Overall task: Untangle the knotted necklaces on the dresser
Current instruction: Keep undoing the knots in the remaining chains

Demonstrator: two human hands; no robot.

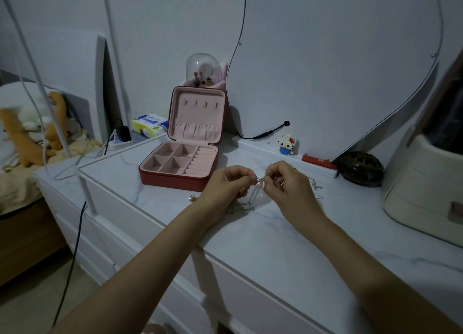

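Left hand: your left hand point(226, 183) is raised just above the bench, fingers curled, thumb and forefinger pinching the chain at the knot.
Right hand: your right hand point(285, 180) faces it, almost touching, fingertips pinching the same small bunch from the other side; a ring shows on one finger.
Knotted necklaces: the knotted necklaces point(259, 183) hang between your two hands, a bright pendant or clasp at the pinch, thin loops drooping to the bench below.
Loose chain: a further chain point(316, 187) lies on the marble top just right of your right hand; whether it joins the bunch I cannot tell.
Progress: judging by the bunched strands under your fingers, the knot is not yet free; no necklace lies straightened out apart, so you seem early or midway.
Left to do: tease the strands apart, then lay each one out separately.
Jewellery box: the red jewellery box point(179, 168) stands open near your left hand, its pink compartments showing no chains.
Small stud: a small gold piece point(192, 197) sits at the bench edge, beside your left wrist.
Bench: the white marble-patterned dresser top point(275, 246) carries all of this.
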